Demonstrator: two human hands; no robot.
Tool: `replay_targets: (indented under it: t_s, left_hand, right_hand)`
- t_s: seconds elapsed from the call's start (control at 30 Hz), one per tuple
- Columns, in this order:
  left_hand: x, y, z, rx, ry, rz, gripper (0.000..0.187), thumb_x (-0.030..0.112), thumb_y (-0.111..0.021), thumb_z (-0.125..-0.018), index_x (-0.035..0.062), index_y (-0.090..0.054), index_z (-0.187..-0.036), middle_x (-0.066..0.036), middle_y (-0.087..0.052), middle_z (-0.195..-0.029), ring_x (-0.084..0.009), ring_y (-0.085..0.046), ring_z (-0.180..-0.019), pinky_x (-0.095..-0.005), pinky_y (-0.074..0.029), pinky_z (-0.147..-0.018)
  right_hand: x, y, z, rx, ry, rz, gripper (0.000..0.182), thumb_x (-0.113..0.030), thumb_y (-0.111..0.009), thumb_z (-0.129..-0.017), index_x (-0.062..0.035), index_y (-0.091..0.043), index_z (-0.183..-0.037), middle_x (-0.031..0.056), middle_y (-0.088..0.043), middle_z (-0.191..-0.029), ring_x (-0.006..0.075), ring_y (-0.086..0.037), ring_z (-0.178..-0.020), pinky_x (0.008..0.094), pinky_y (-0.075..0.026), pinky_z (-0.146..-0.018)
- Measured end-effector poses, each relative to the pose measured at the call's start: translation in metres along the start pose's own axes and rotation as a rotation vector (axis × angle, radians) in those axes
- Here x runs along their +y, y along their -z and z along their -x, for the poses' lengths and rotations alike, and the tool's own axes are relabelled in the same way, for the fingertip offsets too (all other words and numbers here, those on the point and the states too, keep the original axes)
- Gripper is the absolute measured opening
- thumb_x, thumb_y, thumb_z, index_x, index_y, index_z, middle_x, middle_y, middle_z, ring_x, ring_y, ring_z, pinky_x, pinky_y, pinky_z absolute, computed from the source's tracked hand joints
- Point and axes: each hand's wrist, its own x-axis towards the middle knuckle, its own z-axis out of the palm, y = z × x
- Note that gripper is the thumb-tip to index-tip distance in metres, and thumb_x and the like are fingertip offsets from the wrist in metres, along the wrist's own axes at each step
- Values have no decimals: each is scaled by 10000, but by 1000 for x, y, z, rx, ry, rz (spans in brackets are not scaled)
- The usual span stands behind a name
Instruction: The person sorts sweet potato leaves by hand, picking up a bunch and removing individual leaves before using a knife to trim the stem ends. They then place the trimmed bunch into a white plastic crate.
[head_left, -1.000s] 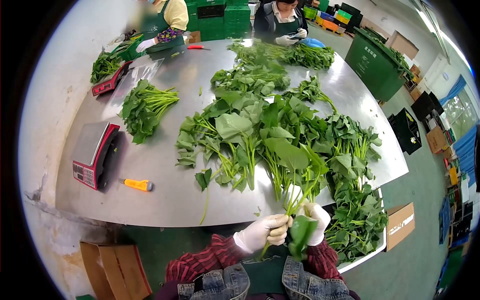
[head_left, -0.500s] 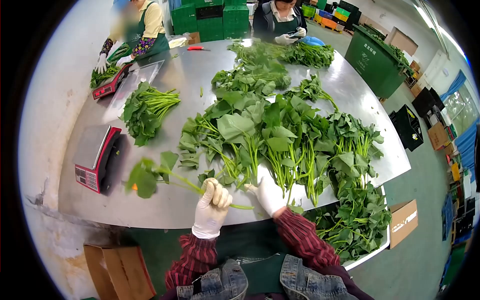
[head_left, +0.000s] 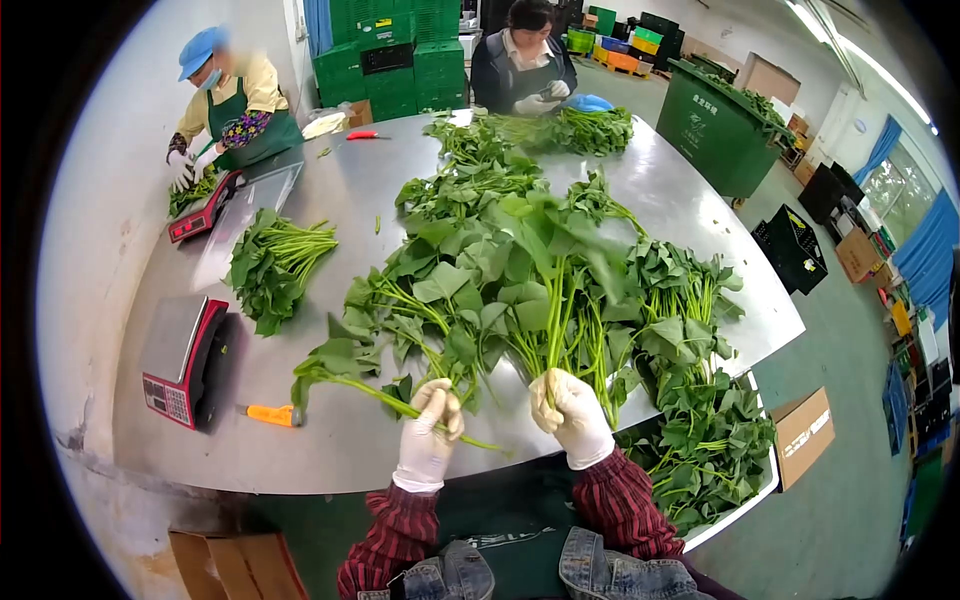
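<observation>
My left hand (head_left: 430, 432), in a white glove, is closed round a leafy green stem (head_left: 365, 385) whose leaves point left and whose cut end sticks out to the right. My right hand (head_left: 574, 410), gloved too, grips the lower ends of several leafy green stems (head_left: 556, 320); their leaves fan out upward and blur a little. Beyond both hands spreads a large heap of leafy greens (head_left: 440, 285) on the metal table (head_left: 330, 465). A tied-looking bunch of greens (head_left: 268, 265) lies apart on the left.
A red scale (head_left: 185, 360) and an orange-handled knife (head_left: 272, 414) are at left. A white crate (head_left: 765, 480) full of greens stands at the right edge. One co-worker (head_left: 240, 110) is at another scale (head_left: 205, 208); a second person (head_left: 522, 70) stands at the far side.
My right hand has closed on stems and pulled them up slightly from the heap. The left hand keeps its stem. The view has shifted, and the orange-handled knife shows more fully.
</observation>
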Motion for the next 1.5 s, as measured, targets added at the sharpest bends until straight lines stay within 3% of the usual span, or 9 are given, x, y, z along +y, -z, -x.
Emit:
replay_targets:
  t_s: [0.17, 0.57, 0.63, 0.77, 0.93, 1.07, 1.13, 1.17, 1.5]
  left_hand:
    - [-11, -24, -12, -37, 27, -198, 179, 107, -577, -868, 39, -589, -1033, -57, -617, -883, -90, -502, -582, -198, -339, -484]
    - [-20, -32, -18, -91, 103, -270, 288, 138, -617, -858, -35, -568, -1084, -4, -581, -790, -62, -483, -616, -183, -337, -508]
    - [-22, -31, -15, 0, 54, -308, 270, 97, -621, -847, -57, -564, -1062, -12, -567, -745, -68, -476, -593, -181, -332, -500]
    - [-28, -26, -8, -10, -13, -414, 240, 80, -620, -841, -47, -565, -1037, -21, -572, -743, -60, -470, -581, -181, -320, -489]
    - [-21, -26, -7, -58, 87, -326, 243, 119, -592, -868, -6, -565, -1074, -4, -577, -811, -57, -475, -639, -185, -331, -527]
    - [-17, -23, -5, -165, 204, -160, 278, 177, -565, -893, 22, -535, -1121, 1, -548, -873, -61, -467, -684, -181, -345, -555]
    - [-15, -30, -3, -148, 200, -156, 269, 179, -566, -892, 29, -533, -1114, 0, -542, -875, -67, -465, -679, -185, -348, -559]
    - [-15, -33, -2, -134, 198, -153, 261, 180, -567, -892, 35, -530, -1106, -1, -536, -877, -73, -463, -673, -188, -351, -564]
    - [-24, -19, -8, -242, 247, -272, 283, 61, -596, -840, 34, -522, -1111, -5, -543, -889, -62, -442, -654, -189, -328, -551]
  right_hand:
    - [2, -12, 13, -23, -61, 48, 350, -322, -532, -906, 26, -532, -871, 6, -447, -558, 85, -383, -466, 206, -293, -440]
    - [13, -18, 25, 14, -371, 567, 301, -289, -552, -908, 2, -568, -830, 19, -529, -601, 71, -468, -492, 203, -365, -467]
    - [16, -23, 20, 219, -7, 1142, 266, -249, -647, -843, -4, -561, -788, 16, -530, -580, 58, -482, -498, 216, -385, -453]
    - [13, -25, 3, 284, 112, 1283, 264, -205, -693, -796, -2, -527, -761, 28, -533, -569, 68, -492, -491, 239, -400, -452]
    - [30, -20, -1, 159, 221, 1320, 212, -171, -649, -820, -10, -524, -763, 40, -522, -560, 91, -488, -472, 248, -397, -447]
    - [24, -34, 11, 327, 219, 1324, 193, -148, -637, -819, 0, -526, -764, 30, -501, -544, 91, -453, -461, 246, -389, -458]
    - [19, -36, 17, 405, 69, 1059, 202, -183, -623, -828, -4, -529, -825, 86, -551, -618, 188, -532, -523, 319, -438, -506]
    - [11, -37, 18, 393, -26, 1020, 233, -195, -642, -819, 8, -527, -828, 54, -547, -620, 128, -505, -533, 292, -431, -506]
    - [2, -42, -7, 415, -55, 1055, 315, -276, -697, -774, -7, -536, -742, 27, -542, -593, 78, -484, -501, 227, -404, -463]
